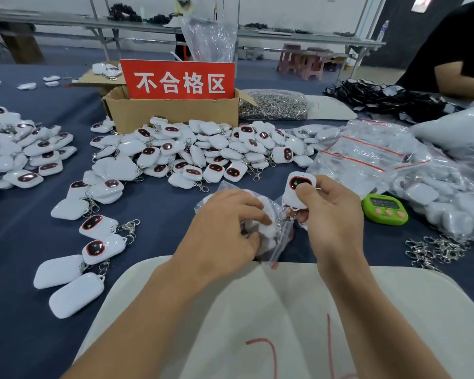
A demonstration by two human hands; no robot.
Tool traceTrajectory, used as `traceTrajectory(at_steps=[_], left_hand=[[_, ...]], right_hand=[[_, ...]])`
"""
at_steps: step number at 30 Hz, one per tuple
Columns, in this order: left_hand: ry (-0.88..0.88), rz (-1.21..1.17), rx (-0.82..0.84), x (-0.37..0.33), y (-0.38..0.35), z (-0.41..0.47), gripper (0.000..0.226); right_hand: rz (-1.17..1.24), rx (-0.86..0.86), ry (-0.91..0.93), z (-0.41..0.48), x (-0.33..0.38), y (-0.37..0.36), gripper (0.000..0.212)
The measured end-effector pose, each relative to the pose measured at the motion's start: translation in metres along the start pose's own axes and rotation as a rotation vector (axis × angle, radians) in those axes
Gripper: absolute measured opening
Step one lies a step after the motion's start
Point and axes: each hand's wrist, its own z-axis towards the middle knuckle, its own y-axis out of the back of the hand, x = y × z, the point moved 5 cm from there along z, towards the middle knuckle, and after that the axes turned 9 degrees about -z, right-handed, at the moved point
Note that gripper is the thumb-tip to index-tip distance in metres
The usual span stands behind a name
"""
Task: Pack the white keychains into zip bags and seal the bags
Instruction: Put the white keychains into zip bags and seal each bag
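My right hand (330, 214) pinches a white keychain (298, 188) with a dark red-rimmed face, held upright just above the mouth of a clear zip bag (278, 243). My left hand (225, 228) grips that bag, which holds several white keychains, at the near middle of the table. A big pile of loose white keychains (203, 151) lies behind my hands. More keychains (93, 228) lie scattered to the left.
A cardboard box (173, 110) with a red sign stands behind the pile. Empty zip bags (367, 154) and filled bags (443, 203) lie at right, beside a green timer (385, 209) and loose metal clasps (435, 250). A white cloth (257, 310) covers the near edge. Another person's arm (463, 77) is at far right.
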Motion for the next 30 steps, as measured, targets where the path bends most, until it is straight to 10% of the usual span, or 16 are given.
traceTrajectory(at_steps=[6, 11, 30], left_hand=[[0.295, -0.287, -0.371, 0.017, 0.029, -0.005, 0.030], [0.257, -0.414, -0.397, 0.000, 0.026, -0.006, 0.021], [0.278, -0.475, -0.398, 0.000, 0.022, -0.005, 0.006]], right_hand=[[0.096, 0.080, -0.032, -0.001, 0.000, -0.001, 0.021], [0.146, 0.387, 0.064, -0.020, 0.012, -0.026, 0.018], [0.148, 0.517, 0.006, -0.023, 0.007, -0.037, 0.022]])
